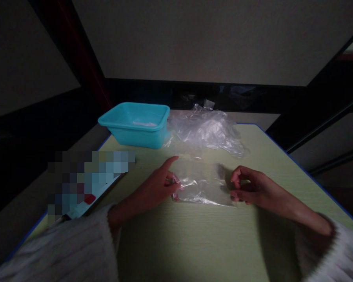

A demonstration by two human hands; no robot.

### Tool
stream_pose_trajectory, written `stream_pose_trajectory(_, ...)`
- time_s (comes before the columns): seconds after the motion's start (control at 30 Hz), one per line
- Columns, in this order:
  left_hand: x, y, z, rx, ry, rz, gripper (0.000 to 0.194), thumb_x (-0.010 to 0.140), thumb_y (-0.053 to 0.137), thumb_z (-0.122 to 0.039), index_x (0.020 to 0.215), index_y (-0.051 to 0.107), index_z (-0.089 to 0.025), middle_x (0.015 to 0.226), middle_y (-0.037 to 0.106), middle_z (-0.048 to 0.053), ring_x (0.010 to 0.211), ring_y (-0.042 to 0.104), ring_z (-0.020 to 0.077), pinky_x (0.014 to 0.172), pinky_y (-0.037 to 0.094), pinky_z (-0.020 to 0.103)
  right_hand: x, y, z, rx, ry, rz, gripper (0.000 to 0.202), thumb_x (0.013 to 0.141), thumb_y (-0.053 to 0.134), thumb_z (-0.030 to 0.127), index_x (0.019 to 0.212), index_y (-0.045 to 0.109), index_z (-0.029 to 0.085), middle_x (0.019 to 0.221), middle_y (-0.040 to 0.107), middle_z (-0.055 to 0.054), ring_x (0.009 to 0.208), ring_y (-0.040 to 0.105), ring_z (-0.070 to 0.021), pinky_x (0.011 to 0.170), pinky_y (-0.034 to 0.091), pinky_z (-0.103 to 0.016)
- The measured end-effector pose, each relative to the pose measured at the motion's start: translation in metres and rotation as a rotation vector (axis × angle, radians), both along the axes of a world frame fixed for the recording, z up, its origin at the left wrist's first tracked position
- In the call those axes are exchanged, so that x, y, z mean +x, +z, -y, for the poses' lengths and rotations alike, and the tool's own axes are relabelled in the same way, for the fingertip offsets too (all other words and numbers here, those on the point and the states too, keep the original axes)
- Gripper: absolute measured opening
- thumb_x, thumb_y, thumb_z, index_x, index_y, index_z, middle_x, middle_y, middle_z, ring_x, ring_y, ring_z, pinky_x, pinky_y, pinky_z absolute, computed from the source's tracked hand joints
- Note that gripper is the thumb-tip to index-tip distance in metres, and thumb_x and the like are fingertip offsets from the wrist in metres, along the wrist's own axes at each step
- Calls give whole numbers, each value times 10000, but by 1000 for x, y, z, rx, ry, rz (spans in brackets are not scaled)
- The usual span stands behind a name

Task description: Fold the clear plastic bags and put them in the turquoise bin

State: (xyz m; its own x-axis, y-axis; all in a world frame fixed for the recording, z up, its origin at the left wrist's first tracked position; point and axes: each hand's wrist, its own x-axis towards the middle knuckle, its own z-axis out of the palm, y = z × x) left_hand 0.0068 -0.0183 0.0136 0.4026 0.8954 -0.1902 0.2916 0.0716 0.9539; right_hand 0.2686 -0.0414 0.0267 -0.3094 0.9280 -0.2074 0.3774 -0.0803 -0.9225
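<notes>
A small, flat, clear plastic bag (204, 184) lies across the middle of the table, its near edge catching the light. At its left edge, my left hand (157, 184) pinches the film between thumb and lower fingers, while the index finger points away from me. My right hand (254, 186) is at the opposite edge with curled fingers. Its thumb and a finger close on the near right corner, though the contact there is dim.
Beyond the bag lies a crumpled heap of clear plastic bags (207, 131). A turquoise plastic basin (138, 137) stands at the back left, with something pale inside. A blurred-out flat item (97, 184) rests at the table's left. The table (194, 243) has blue edging; a wall panel rises behind.
</notes>
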Motion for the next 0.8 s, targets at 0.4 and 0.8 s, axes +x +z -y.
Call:
stream_pose_trajectory(0.4, -4, 1, 0, -26, -59, 33, 726, 727, 550, -141, 1359, 193, -141, 744, 602, -22, 603, 623, 127, 571, 463, 239, 1, 1, 0, 78, 78, -72, 293, 633, 729, 248, 750, 468, 185, 709, 455, 38, 563, 479, -74, 466, 425, -207)
stream_pose_trajectory(0.8, -2, -2, -3, -121, -42, 187, 793, 643, 642, -143, 1325, 244, -215, 896, 611, 16, 686, 631, 128, 473, 440, 165, -5, 0, -1, 135, 81, -78, 203, 685, 676, 234, 763, 492, 197, 699, 473, 22, 609, 506, -108, 523, 460, -253)
